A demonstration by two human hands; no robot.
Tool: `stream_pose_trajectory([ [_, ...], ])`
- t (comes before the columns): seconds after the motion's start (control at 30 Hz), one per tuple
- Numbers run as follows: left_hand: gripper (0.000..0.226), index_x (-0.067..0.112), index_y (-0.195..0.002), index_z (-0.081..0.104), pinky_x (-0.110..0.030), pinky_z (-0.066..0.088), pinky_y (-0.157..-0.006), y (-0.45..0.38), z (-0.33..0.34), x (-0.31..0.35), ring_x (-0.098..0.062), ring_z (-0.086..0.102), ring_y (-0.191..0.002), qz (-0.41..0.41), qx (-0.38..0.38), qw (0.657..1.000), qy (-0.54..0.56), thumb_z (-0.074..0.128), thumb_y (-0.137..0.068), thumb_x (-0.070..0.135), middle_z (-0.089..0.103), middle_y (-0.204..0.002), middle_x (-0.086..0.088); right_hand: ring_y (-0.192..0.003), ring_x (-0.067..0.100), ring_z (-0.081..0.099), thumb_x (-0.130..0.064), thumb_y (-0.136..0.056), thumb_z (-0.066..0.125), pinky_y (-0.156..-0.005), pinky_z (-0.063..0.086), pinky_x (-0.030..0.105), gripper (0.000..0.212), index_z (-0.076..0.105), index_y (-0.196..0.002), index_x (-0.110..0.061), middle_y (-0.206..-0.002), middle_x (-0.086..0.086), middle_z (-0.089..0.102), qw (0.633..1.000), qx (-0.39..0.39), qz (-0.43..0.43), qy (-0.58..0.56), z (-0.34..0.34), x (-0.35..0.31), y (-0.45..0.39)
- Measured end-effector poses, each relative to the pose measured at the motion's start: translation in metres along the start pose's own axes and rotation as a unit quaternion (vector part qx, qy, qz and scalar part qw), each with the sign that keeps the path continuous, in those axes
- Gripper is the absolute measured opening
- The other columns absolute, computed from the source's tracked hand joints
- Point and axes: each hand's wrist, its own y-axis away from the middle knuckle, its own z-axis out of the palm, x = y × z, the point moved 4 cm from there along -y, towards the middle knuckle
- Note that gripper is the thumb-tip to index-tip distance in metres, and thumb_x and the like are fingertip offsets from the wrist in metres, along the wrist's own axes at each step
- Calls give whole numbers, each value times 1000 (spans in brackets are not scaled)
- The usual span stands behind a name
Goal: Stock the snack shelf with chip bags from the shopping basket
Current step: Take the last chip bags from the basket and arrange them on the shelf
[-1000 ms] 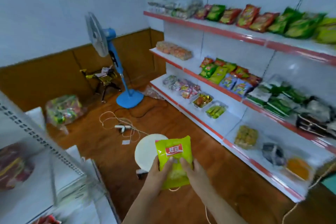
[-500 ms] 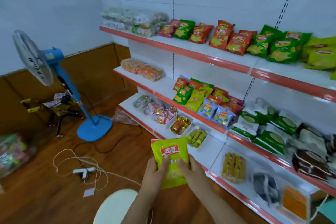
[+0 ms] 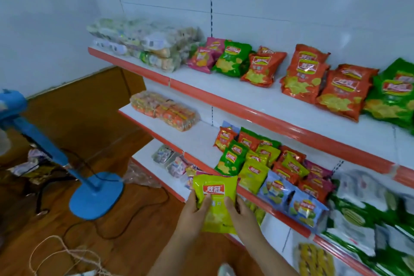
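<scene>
I hold a yellow-green chip bag (image 3: 216, 195) with a red logo upright in both hands, in front of the snack shelf's middle tier (image 3: 197, 139). My left hand (image 3: 192, 215) grips its left side and my right hand (image 3: 243, 215) its right side, thumbs on the front. Just beyond the bag, small chip bags (image 3: 253, 163) in red, green, yellow and blue stand packed on the middle tier. Larger orange and green chip bags (image 3: 309, 78) lean on the top shelf (image 3: 235, 105). The shopping basket is out of view.
A blue standing fan (image 3: 94, 195) with its cable stands on the wooden floor at left. Wrapped multipacks (image 3: 163, 112) lie on the left ends of the upper tiers. Trays of sweets fill the bottom tier (image 3: 161, 177). String lies on the floor at lower left.
My view has swung right and closer to the shelf. Both hands have carried the yellow-green bag toward the middle tier's small chip bags. The white stool has left the view.
</scene>
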Motion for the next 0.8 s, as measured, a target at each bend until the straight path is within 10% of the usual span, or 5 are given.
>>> stream_pose_trajectory([
  [0.43, 53, 33, -119, 57, -44, 56, -92, -271, -36, -3, -13, 70, -99, -64, -74, 989, -108, 54, -78, 67, 72, -113, 7, -91, 25, 65, -42, -95, 51, -71, 49, 29, 19, 56, -101, -25, -86, -1, 64, 994, 55, 92, 29, 46, -32, -244],
  [0.57, 33, 23, -124, 56, -33, 57, -83, -340, -43, -14, -12, 70, -96, -54, -149, 976, -147, 53, -96, 41, 71, -112, 3, -85, 24, 67, -47, -93, 52, -80, 56, 43, 31, 55, -112, -22, -99, 8, 69, 986, 103, 125, 29, 67, -18, -298],
  [0.8, 24, 19, -121, 53, -11, 45, -63, -454, -32, -74, -13, 59, -86, -23, -258, 941, -218, 53, -99, 29, 64, -100, 4, -64, 23, 55, -34, -94, 56, -51, 36, 31, 27, 56, -104, -9, -91, 22, 64, 957, 240, 159, 40, 86, 25, -384],
])
